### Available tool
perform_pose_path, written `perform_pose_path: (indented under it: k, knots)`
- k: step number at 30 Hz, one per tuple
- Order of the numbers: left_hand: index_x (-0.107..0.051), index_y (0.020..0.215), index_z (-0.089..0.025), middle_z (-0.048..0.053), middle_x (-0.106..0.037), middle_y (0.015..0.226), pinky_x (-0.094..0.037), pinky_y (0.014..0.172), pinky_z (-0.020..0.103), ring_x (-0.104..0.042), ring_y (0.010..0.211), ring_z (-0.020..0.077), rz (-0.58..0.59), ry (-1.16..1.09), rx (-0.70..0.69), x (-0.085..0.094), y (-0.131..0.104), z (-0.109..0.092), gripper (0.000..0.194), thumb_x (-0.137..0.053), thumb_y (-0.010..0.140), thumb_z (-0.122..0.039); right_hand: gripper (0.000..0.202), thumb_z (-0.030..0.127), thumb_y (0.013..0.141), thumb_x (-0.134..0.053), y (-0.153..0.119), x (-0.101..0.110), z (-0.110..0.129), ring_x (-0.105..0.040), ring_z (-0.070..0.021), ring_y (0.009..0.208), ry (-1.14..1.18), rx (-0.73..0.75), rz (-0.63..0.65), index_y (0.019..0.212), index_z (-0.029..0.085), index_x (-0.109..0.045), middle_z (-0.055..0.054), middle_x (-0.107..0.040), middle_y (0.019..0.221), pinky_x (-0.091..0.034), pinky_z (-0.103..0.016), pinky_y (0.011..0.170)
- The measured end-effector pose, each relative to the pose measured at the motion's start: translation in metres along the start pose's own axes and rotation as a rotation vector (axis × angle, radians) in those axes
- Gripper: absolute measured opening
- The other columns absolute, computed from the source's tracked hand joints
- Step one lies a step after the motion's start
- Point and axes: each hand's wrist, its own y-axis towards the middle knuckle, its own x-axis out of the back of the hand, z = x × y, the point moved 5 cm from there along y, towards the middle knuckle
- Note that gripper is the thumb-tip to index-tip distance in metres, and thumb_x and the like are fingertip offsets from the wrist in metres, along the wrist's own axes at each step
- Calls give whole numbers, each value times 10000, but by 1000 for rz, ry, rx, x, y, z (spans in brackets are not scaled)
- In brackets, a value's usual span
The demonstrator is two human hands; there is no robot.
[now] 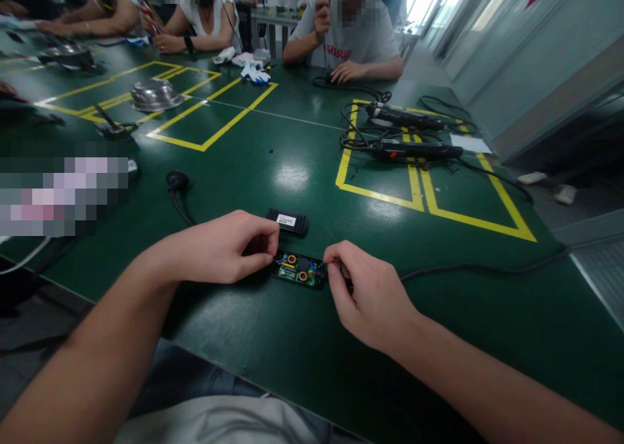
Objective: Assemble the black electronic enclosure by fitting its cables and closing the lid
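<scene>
In front of me lies an open black plastic case [319,284] with a green circuit board [288,273] inside, carrying two copper-wound coils and blue and yellow wires. My left hand [234,248] is closed, thumb and index finger pinched at the case's left end, where the cord seems to enter. At the opposite end my right hand [368,291] pinches too; a black cable [453,271] runs out from under it to the right. What lies between the fingertips is mostly hidden. Just behind the case rests its ribbed black cover [298,223] with a white label.
A black plug [177,181] with its cord lies beyond my left forearm. Two black electric screwdrivers [419,150] with coiled cords and scattered screws are at the right. Farther back are a metal bowl [155,95], gloves [255,73] and people seated across the green table [273,138].
</scene>
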Motion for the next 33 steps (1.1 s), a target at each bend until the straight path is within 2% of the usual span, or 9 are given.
perform_pose_path:
  k: [8, 12, 15, 17, 19, 22, 26, 29, 33]
  knots:
    - [-677, 816, -214, 7, -707, 788, -474, 653, 289, -651, 694, 175, -70, 110, -35, 4, 1, -3, 174, -645, 927, -345, 129, 126, 979, -493, 3, -3, 2, -602, -209, 740, -41, 19, 8, 959, 227, -570, -32, -656, 832, -389, -361, 702]
    - [-739, 982, -208, 81, -756, 1102, -564, 957, 406, -711, 1029, 271, -326, 265, -140, 12, 4, -6, 202, -657, 931, -386, 132, 120, 984, -502, 2, -2, -1, -601, -207, 737, -12, 1, 6, 994, 221, -586, -21, -648, 823, -389, -360, 706]
    - [-753, 1197, -193, 135, -739, 1360, -509, 1188, 507, -670, 1297, 328, -466, 317, -148, 11, 9, 1, 320, -616, 996, -400, 158, 109, 993, -481, 2, 0, -2, -595, -206, 725, 11, -8, 11, 1017, 215, -595, -16, -650, 819, -396, -361, 713]
    - [-725, 1337, -190, 145, -725, 1455, -486, 1235, 532, -646, 1378, 339, -437, 341, -127, 5, 15, 8, 391, -624, 1015, -388, 165, 104, 992, -471, 2, 0, -2, -590, -206, 717, 14, -4, 19, 1014, 216, -590, -16, -651, 815, -392, -365, 714]
    - [-704, 1405, -209, 130, -754, 1420, -509, 1209, 538, -667, 1345, 332, -383, 349, -91, 0, 19, 13, 418, -645, 1020, -361, 159, 103, 981, -470, 2, -1, -1, -585, -206, 709, 8, 6, 29, 1003, 221, -574, -16, -649, 808, -385, -369, 715]
    - [-730, 1383, -222, 117, -775, 1329, -546, 1137, 514, -696, 1247, 320, -354, 336, -65, 0, 19, 11, 385, -662, 1030, -362, 166, 108, 948, -489, 2, -2, 0, -581, -205, 701, 5, -9, 30, 1050, 226, -546, -11, -642, 807, -386, -375, 719]
    - [-761, 1346, -219, 103, -769, 1288, -556, 1094, 441, -710, 1192, 293, -353, 204, -201, 2, 10, -10, 397, -721, 1009, -424, 298, 124, 929, -477, 0, -3, -5, -579, -214, 710, 55, -71, 23, 1208, 228, -481, -12, -653, 852, -401, -390, 736]
    - [-784, 1283, -232, 72, -788, 1207, -558, 1018, 389, -727, 1099, 256, -234, 145, -282, -6, 8, -22, 340, -765, 973, -373, 368, 123, 901, -467, -2, -3, -8, -592, -231, 763, 86, -105, 42, 1253, 230, -465, -29, -670, 910, -426, -402, 765]
    - [-798, 1223, -231, 56, -775, 1145, -537, 967, 359, -725, 1050, 238, -130, 155, -290, -16, 10, -25, 283, -775, 948, -291, 353, 178, 845, -535, 0, -3, -4, -602, -240, 794, 93, -84, 108, 1194, 223, -525, -34, -660, 915, -414, -416, 775]
